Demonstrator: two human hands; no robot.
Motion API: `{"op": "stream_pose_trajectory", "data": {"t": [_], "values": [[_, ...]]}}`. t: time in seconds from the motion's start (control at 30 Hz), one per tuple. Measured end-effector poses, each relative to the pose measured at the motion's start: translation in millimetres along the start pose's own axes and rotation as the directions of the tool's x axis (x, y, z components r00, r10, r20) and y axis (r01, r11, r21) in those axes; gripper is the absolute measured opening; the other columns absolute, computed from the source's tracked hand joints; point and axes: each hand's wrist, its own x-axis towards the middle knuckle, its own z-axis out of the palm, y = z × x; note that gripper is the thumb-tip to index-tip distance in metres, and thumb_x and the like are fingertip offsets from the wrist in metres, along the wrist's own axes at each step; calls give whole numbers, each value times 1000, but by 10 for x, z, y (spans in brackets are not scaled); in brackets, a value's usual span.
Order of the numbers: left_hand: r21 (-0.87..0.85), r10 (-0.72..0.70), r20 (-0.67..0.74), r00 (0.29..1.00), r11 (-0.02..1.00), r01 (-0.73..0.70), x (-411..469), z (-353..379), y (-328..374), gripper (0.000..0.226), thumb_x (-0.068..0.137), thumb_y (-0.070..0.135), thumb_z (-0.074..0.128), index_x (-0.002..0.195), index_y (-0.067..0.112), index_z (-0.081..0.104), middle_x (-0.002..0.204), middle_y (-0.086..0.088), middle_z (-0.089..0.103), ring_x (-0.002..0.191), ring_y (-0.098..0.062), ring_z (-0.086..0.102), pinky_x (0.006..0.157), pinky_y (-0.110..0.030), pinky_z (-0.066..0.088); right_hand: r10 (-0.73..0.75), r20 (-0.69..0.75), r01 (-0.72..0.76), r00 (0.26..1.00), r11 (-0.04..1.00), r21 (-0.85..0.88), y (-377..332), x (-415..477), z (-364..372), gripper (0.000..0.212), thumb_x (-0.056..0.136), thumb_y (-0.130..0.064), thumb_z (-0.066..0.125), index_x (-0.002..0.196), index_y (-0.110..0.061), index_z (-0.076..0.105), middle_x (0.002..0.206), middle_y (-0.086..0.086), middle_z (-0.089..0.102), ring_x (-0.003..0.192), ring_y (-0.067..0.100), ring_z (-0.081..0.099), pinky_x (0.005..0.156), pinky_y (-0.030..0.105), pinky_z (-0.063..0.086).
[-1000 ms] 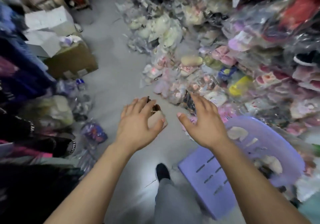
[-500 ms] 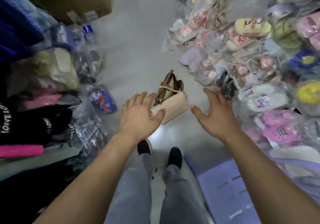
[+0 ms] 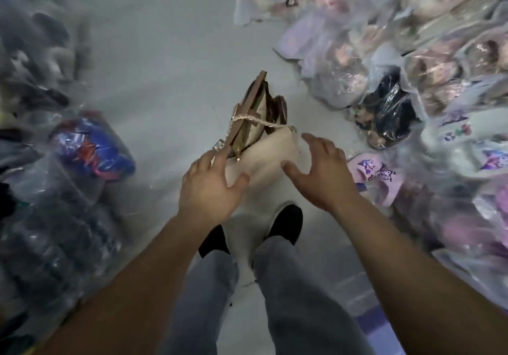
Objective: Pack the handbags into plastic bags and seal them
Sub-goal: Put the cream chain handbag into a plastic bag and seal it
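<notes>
Looking down through the head camera, I see the cream fabric handbag with brown straps and a pale gold chain (image 3: 264,159) just ahead of my black shoes (image 3: 286,222), over the grey floor (image 3: 165,79). It sits tilted, with the straps and the open top pointing away from me and the plain cream face turned up toward the camera. I cannot tell whether it rests on the floor or is partly propped by my fingers.

My left hand (image 3: 209,189) is spread. Its thumb lies on the near left corner of the cream face and its fingertips reach the base of a brown strap. That grip is wide and the fingers are nearly straight, touching the bag and not closed round it. My right hand (image 3: 321,173) is also splayed, with its thumb near the right side of the face and its fingers just past the bag's right edge. Its grip holds nothing.

Plastic-wrapped slippers in a heap (image 3: 412,79) crowd the right, with a lilac cartoon-print slipper (image 3: 371,173) nearest my right hand. A clear bag with something blue and red inside (image 3: 93,145) lies on the left.

I judge the handbag light and soft-sided, likely to sag if I pinch only one corner. The straps are floppy, and the chain is loose enough to snag on a plastic bag's mouth. I would take it by both sides of the body, one hand on each, or gather the straps and chain together at their base. The fabric should not be slippery.
</notes>
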Motion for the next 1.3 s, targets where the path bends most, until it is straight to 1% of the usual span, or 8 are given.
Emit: {"op": "stream_pose_trajectory", "data": {"t": [0.17, 0.33, 0.5, 0.73, 0.87, 0.97, 1.1, 1.3], "values": [[-339, -323, 16, 946, 889, 309, 764, 917, -344, 66, 93, 56, 52, 150, 29, 34, 151, -4, 38, 139, -28, 36, 113, -42, 30, 98, 24, -101, 995, 964, 246, 291, 965, 749, 73, 96, -51, 60, 157, -26, 30, 155, 13, 41, 141, 35, 39, 117, 43, 30], [-478, -647, -12, 762, 673, 564, 1218, 1606, -538, 78, 89, 61, 54, 152, 27, 23, 160, -7, 16, 138, -39, 30, 110, -49, 31, 162, 29, -160, 986, 908, 387, 545, 1624, 1310, 81, 95, -49, 65, 159, -21, 24, 160, 10, 36, 145, 32, 36, 117, 48, 35], [-649, -796, 175, 579, 349, 676, 1444, 1845, -611, 88, 80, 69, 59, 150, 30, 22, 154, -13, 20, 132, -41, 38, 109, -51, 38, 295, 146, -312, 944, 657, 686, 687, 1863, 1574, 107, 88, -50, 74, 162, -36, -3, 166, 8, 26, 147, 31, 36, 114, 43, 37], [-593, -774, 121, 622, 446, 671, 1157, 1766, -626, 114, 61, 78, 72, 151, 26, 25, 147, -10, 28, 133, -37, 35, 107, -50, 40, 347, 165, -354, 923, 601, 716, 667, 1876, 1486, 81, 89, -41, 76, 154, -24, 32, 148, 5, 45, 120, 22, 49, 96, 35, 45], [-640, -839, -106, 533, 468, 609, 994, 1621, -609, 75, 83, 73, 48, 137, 22, 48, 138, -8, 45, 128, -33, 41, 106, -49, 39, 308, 112, -288, 945, 615, 734, 582, 1683, 1354, 73, 87, -42, 78, 145, -24, 37, 138, 4, 46, 118, 23, 52, 92, 33, 46], [-744, -829, -259, 496, 499, 444, 867, 1314, -497, 47, 90, 50, 53, 121, 17, 64, 123, -11, 57, 118, -32, 50, 106, -39, 39, 315, 15, -217, 949, 616, 757, 442, 1437, 1085, 66, 85, -42, 79, 135, -25, 40, 132, 5, 50, 114, 21, 56, 85, 28, 47], [-792, -803, -370, 467, 535, 295, 687, 793, -148, 34, 89, 28, 62, 117, 10, 67, 115, -16, 58, 114, -36, 52, 77, -16, 29, 322, -65, -144, 945, 583, 800, 118, 1099, 556, 55, 87, -35, 77, 127, -21, 41, 116, -2, 56, 99, 9, 59, 71, 18, 45], [-778, -711, -387, 588, 594, 206, 348, 116, 283, 23, 86, 23, 65, 106, 13, 69, 105, -7, 61, 103, -27, 57, 75, -15, 33, 423, -103, -113, 901, 456, 883, -277, 605, -187, 56, 91, -35, 71, 138, -29, 41, 112, -19, 53, 100, -3, 56, 71, 15, 43]]}}
